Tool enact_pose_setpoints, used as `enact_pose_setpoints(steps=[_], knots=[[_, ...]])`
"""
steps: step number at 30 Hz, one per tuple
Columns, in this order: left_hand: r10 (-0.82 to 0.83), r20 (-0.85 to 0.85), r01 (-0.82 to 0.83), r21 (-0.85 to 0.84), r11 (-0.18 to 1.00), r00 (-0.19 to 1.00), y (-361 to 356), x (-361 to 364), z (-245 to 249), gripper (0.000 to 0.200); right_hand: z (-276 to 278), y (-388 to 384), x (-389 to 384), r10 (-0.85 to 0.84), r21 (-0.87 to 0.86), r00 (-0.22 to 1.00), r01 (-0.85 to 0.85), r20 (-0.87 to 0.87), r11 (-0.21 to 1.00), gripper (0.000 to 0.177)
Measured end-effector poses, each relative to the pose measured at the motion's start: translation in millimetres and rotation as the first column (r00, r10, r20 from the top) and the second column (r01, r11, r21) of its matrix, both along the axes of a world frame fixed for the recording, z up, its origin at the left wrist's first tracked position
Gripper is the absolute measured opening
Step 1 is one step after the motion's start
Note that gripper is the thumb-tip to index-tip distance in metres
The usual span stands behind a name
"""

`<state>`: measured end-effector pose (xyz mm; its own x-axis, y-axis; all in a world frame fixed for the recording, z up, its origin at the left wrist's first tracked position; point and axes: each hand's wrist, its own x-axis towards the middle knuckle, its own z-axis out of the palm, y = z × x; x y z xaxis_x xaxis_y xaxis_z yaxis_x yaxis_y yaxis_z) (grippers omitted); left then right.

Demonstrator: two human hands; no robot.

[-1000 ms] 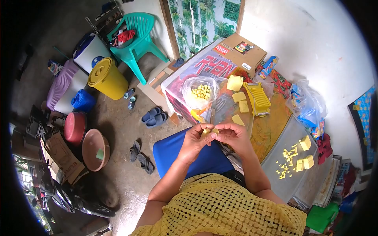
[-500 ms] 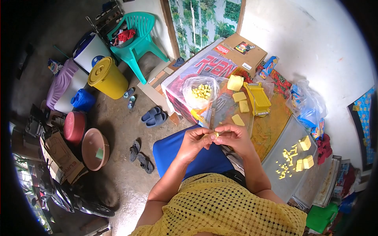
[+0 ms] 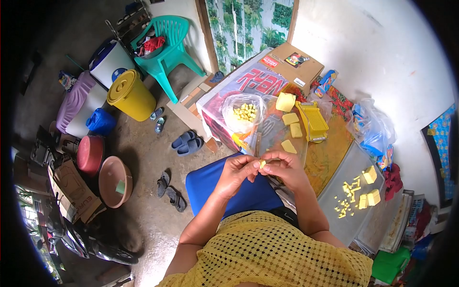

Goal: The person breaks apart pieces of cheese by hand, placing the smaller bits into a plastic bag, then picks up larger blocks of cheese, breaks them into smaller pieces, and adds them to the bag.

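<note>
Yellow and small, the piece [image 3: 262,164] is pinched between the fingertips of both your hands. It hangs in the air above your blue-covered lap [image 3: 220,189], just short of the near edge of the table [image 3: 330,158].

Your left hand [image 3: 234,174] comes in from seven o'clock. Its fingers are curled close together, with thumb and forefinger pressed on the piece's left side. At eleven o'clock from that hand, a clear bag [image 3: 246,112] holds a heap of cut cubes of the same yellow stuff.

Your right hand [image 3: 287,170] meets the piece from four o'clock. Its fingers are bunched the same way, tips closed on the right side. Most of the piece is hidden by the fingertips, so its exact shape cannot be told.

At twelve to one o'clock from your hands, pale yellow slabs [image 3: 289,118] lie on a clear board, just beside a yellow wire slicer [image 3: 313,119]. Farther round, at three o'clock, a grey tray [image 3: 334,217] carries more blocks and crumbs.

Judging by the clean-cut slabs and the crumbs, the stuff is light, soft and a little brittle, perhaps waxy or greasy to the touch. A hard squeeze would likely dent or break it. Hold it by two opposite flat faces, with fingertips only and light pressure.
</note>
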<state>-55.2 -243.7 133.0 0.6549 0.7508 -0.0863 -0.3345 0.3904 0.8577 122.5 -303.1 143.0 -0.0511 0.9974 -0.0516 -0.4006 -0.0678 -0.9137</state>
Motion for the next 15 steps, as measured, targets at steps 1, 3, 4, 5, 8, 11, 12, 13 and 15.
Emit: enact_pose_setpoints(steps=[1,3,4,5,8,11,12,13,15], knots=[[0.017,-0.021,-0.016,0.024,1.0,1.0,-0.5,0.9,-1.3,0.019,0.4,-0.1,-1.0,-0.007,0.003,1.0,0.007,0.022,1.0,0.029],[0.052,-0.061,-0.047,0.072,0.996,0.997,-1.8,3.4,-3.5,0.02,1.6,-0.5,-2.4,-0.022,0.009,0.998,0.021,0.065,1.0,0.028],[0.046,-0.061,-0.042,0.066,0.997,0.997,-1.7,3.4,-3.4,0.02,0.7,-0.5,-2.5,-0.025,0.015,0.998,0.024,0.063,1.0,0.028],[0.041,-0.06,-0.037,0.06,0.997,0.997,-1.3,3.2,-3.4,0.02,-1.1,-0.2,-2.3,-0.027,0.022,0.998,0.026,0.061,0.999,0.028],[0.024,-0.05,-0.022,0.038,0.999,0.998,0.3,1.2,-4.4,0.02,-2.7,0.1,-0.4,-0.016,0.017,0.999,0.015,0.034,1.0,0.027],[0.018,-0.049,-0.017,0.011,1.0,0.999,0.9,0.9,-5.1,0.019,-4.0,0.6,1.4,-0.012,-0.001,1.0,0.012,0.013,1.0,0.027],[0.018,-0.05,-0.017,0.001,1.0,0.999,1.0,1.0,-5.2,0.019,-4.3,0.8,1.8,-0.013,-0.007,1.0,0.013,0.01,1.0,0.027],[0.024,-0.053,-0.025,-0.007,1.0,0.998,1.4,1.3,-5.8,0.018,-4.5,1.2,1.9,-0.018,-0.002,1.0,0.018,0.01,1.0,0.027],[0.038,-0.06,-0.039,-0.023,0.999,0.997,2.2,1.9,-7.3,0.016,-4.5,1.8,1.4,-0.027,0.009,1.0,0.027,0.01,1.0,0.027]])
